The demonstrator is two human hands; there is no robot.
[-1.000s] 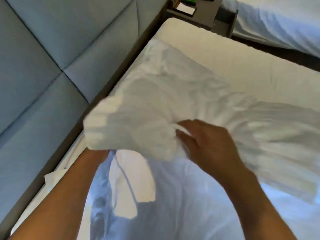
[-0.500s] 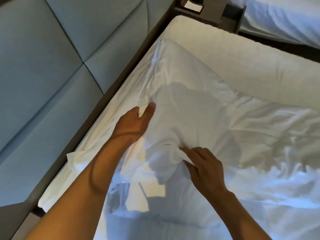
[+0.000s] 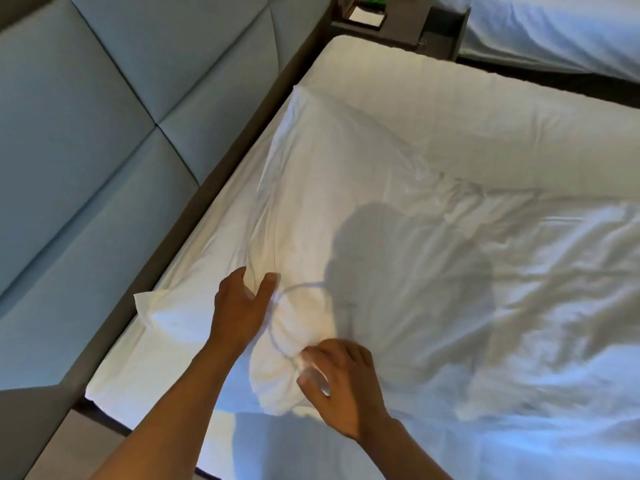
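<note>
Both my left hand (image 3: 239, 308) and right hand (image 3: 346, 386) have fingers (image 3: 268, 282) clenched on the rumpled white cotton pillowcase (image 3: 346, 188) at its bunched open end; closing step, I'd judge, so next tuck flap in, smooth flat

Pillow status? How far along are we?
Done: the pillow lies on the bed by the headboard, far corner filled out. In hand: the left hand pinches its side edge, the right hand grips its bunched near end. Left: that end is still gathered and creased, so it likely needs tucking and smoothing flat.
</note>
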